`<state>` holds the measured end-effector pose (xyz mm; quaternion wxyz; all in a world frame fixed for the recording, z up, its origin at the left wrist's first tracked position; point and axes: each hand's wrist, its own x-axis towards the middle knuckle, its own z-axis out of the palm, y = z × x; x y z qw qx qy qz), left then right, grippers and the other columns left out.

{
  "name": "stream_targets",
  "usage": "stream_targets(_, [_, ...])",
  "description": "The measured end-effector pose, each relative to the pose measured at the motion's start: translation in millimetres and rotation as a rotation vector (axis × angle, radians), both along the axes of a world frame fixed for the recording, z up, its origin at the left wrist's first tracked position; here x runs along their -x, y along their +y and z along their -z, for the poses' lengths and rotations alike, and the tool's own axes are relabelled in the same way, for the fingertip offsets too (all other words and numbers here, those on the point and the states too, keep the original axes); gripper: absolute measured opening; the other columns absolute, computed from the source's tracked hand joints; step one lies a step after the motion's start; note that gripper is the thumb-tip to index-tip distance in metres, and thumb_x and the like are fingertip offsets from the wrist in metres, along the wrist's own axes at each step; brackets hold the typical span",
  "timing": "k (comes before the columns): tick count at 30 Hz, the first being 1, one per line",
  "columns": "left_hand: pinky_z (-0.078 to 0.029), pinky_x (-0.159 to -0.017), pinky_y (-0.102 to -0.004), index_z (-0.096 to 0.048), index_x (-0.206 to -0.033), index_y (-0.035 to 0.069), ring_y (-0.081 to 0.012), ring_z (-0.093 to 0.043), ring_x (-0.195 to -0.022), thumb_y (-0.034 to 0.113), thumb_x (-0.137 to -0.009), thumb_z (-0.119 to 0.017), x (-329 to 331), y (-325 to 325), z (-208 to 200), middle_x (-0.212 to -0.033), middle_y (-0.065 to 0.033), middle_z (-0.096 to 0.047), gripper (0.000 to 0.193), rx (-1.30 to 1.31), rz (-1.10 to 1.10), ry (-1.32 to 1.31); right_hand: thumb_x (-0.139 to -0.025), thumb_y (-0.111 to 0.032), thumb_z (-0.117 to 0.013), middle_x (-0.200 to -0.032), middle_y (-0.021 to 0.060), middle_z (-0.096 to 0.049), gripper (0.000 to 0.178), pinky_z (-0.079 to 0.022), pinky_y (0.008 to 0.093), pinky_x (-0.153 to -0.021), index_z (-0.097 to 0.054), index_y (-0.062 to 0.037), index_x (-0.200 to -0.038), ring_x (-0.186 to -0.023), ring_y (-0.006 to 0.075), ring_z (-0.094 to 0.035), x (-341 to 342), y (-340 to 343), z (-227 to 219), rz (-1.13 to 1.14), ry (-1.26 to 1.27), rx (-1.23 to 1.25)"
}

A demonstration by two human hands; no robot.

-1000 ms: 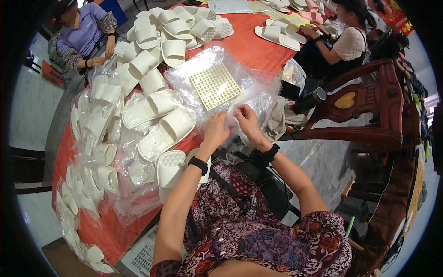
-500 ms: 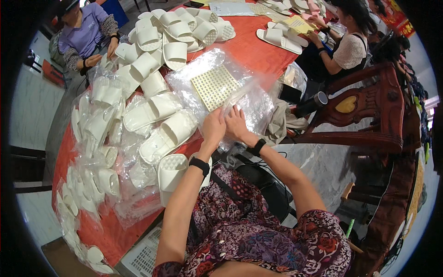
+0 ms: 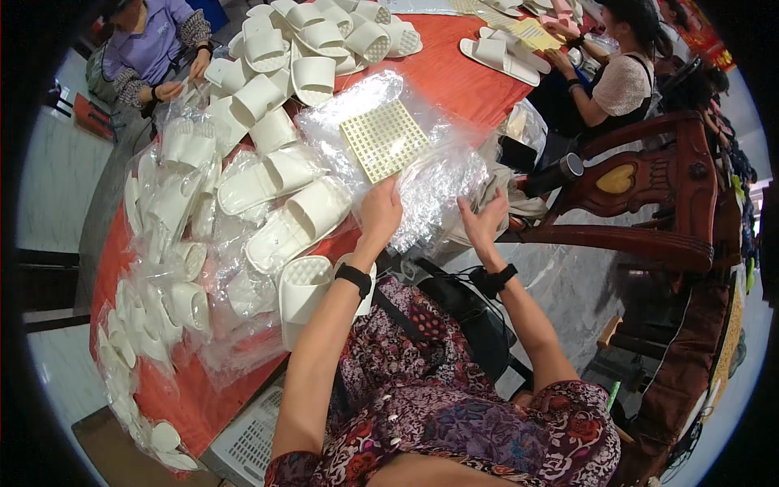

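A yellow sheet of small stickers (image 3: 384, 140) lies on a pile of clear plastic bags (image 3: 442, 183) at the table's edge. My left hand (image 3: 380, 213) is closed at the sheet's near corner, its fingertips hidden beneath the edge. To the right, my right hand (image 3: 485, 217) is open, thumb and fingers apart, beside the right edge of the plastic. White slippers (image 3: 299, 223) lie just left of my left hand, some inside clear bags. Another white slipper (image 3: 304, 292) is partly behind my left forearm.
A heap of white slippers (image 3: 320, 40) covers the far left of the red table (image 3: 462, 89). Bagged slippers (image 3: 174, 219) fill its left side. A carved wooden chair (image 3: 625, 191) and a dark cylindrical flask (image 3: 560, 172) stand at right. Two people sit across the table.
My hands have separated: the right moved right and opened, while the left stays by the sheet's near corner. The plastic that overlapped the sheet's right side is now off it.
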<state>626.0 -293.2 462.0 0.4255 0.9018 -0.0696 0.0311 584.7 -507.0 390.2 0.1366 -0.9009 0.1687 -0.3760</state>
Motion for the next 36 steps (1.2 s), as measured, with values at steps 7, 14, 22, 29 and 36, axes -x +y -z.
stream_targets(7, [-0.048,-0.074,-0.0491,-0.063,-0.107,0.002,-0.0395,-0.060,-0.084,0.007,-0.084,-0.050,1.0,-1.4,16.4,-0.092,-0.0224,-0.064,0.026,-0.071,0.004,-0.023,-0.091,-0.023,-0.063,-0.081,0.0030,-0.060,0.022,-0.047,0.0252,-0.052,-0.058,-0.0020,-0.090,-0.066,0.0113,-0.059,6.4,20.0,0.6,-0.271,0.369,-1.480])
stream_targets(14, [-0.049,-0.081,-0.0435,-0.063,-0.110,0.005,-0.0354,-0.059,-0.095,0.006,-0.084,-0.051,6.2,-10.3,10.8,-0.099,-0.0176,-0.064,0.029,-0.054,-0.005,-0.121,-0.095,-0.011,-0.053,-0.079,0.0052,-0.058,0.015,-0.047,0.0281,-0.049,-0.051,0.0001,-0.104,-0.062,0.0141,-0.057,-22.2,67.3,9.8,-0.325,0.158,-1.599])
stream_targets(22, [-0.047,-0.085,-0.0466,-0.059,-0.116,0.004,-0.0404,-0.057,-0.097,0.009,-0.085,-0.050,-0.3,-8.7,19.2,-0.106,-0.0208,-0.060,0.032,0.031,0.016,-0.036,-0.095,-0.011,-0.050,-0.073,0.0022,-0.055,0.015,-0.041,0.0254,-0.048,-0.053,0.0005,-0.104,-0.056,0.0086,-0.048,-50.3,81.2,28.9,-0.420,0.058,-1.486])
stream_targets(29, [-0.043,-0.094,-0.0467,-0.049,-0.129,0.002,-0.0403,-0.053,-0.110,0.026,-0.086,-0.060,10.7,6.0,36.5,-0.121,-0.0229,-0.055,0.050,0.005,0.145,0.140,-0.094,-0.012,-0.052,-0.094,0.0065,-0.055,0.030,-0.050,0.0285,-0.068,-0.045,0.0012,-0.120,-0.078,0.0143,-0.055,-14.0,60.7,7.8,-0.439,0.329,-1.459])
stream_targets(36, [-0.044,-0.094,-0.0391,-0.053,-0.127,0.004,-0.0337,-0.053,-0.112,0.027,-0.081,-0.070,74.0,103.8,-33.1,-0.121,-0.0177,-0.054,0.055,0.104,0.203,0.013,-0.092,-0.010,-0.054,-0.104,0.0091,-0.050,0.026,-0.043,0.0290,-0.080,-0.047,0.0011,-0.115,-0.093,0.0139,-0.048,63.4,73.1,-6.1,-0.565,0.157,-0.882])
